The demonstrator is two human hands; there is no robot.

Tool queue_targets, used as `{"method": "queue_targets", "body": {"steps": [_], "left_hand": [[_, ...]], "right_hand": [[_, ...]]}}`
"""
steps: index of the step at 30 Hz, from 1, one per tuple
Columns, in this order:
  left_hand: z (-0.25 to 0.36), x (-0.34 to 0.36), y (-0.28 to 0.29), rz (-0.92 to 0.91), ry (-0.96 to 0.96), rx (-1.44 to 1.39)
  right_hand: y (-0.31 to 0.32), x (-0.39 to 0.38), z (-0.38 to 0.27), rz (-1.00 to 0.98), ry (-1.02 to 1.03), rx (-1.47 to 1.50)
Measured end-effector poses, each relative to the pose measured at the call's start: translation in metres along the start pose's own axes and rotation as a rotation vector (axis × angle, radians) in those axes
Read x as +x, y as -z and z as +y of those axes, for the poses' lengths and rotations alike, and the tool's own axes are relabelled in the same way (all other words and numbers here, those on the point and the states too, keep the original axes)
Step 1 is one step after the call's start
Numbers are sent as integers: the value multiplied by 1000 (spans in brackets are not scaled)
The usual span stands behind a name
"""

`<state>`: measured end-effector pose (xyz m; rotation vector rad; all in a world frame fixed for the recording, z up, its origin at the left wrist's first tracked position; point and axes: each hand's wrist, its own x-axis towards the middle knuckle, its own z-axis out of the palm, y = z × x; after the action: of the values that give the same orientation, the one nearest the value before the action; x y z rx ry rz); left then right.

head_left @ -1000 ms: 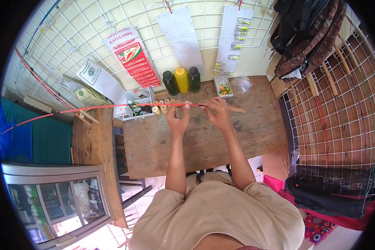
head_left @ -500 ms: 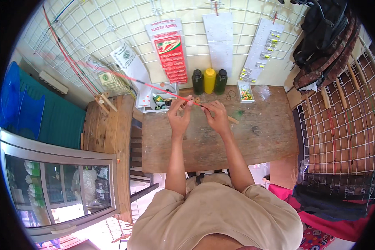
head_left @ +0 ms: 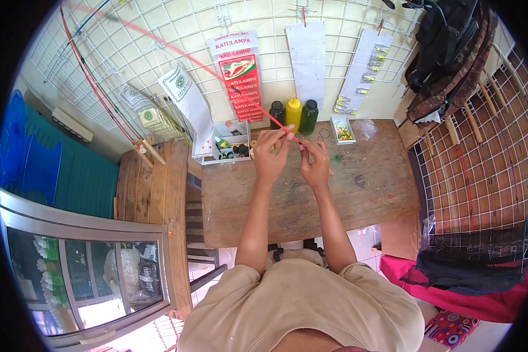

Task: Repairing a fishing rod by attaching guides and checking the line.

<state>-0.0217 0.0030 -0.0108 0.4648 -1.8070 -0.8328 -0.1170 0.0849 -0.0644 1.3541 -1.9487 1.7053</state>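
A thin red fishing rod (head_left: pixel 271 118) slants from my hands up to the far left, its far part blurred by motion. My left hand (head_left: pixel 270 155) pinches it between thumb and fingers, close to its lower end. Just right of that, my right hand (head_left: pixel 315 168) grips the darker end with its fingertips. Both hands are held above the wooden table (head_left: pixel 375 188). A small piece of pale wood (head_left: pixel 331 172) shows beside my right hand, mostly hidden by it.
A white divided tray (head_left: pixel 212 158) with small bottles stands left of my hands. Two dark bottles (head_left: pixel 310 117) and a yellow bottle (head_left: pixel 293 115) stand at the back, beside a white box (head_left: pixel 342 130) of colourful bits. Rods lean against wire grids; a glass-fronted cabinet (head_left: pixel 88 276) is at lower left.
The rod has swung to a steeper slant, its far part rising. My left hand has shifted right, and my right hand slightly right, both still on the rod.
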Motion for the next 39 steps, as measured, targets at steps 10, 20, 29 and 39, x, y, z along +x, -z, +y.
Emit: {"method": "queue_targets", "body": {"steps": [10, 20, 29, 39], "left_hand": [[6, 9, -49, 4, 37, -37], [-25, -28, -93, -53, 241, -58], [-43, -65, -114, -44, 401, -145], [-53, -79, -110, -13, 462, -207]], "right_hand": [[37, 20, 26, 33, 36, -79], [60, 4, 90, -16, 23, -182], [77, -17, 117, -65, 18, -281], [70, -29, 122, -116, 17, -316]]}}
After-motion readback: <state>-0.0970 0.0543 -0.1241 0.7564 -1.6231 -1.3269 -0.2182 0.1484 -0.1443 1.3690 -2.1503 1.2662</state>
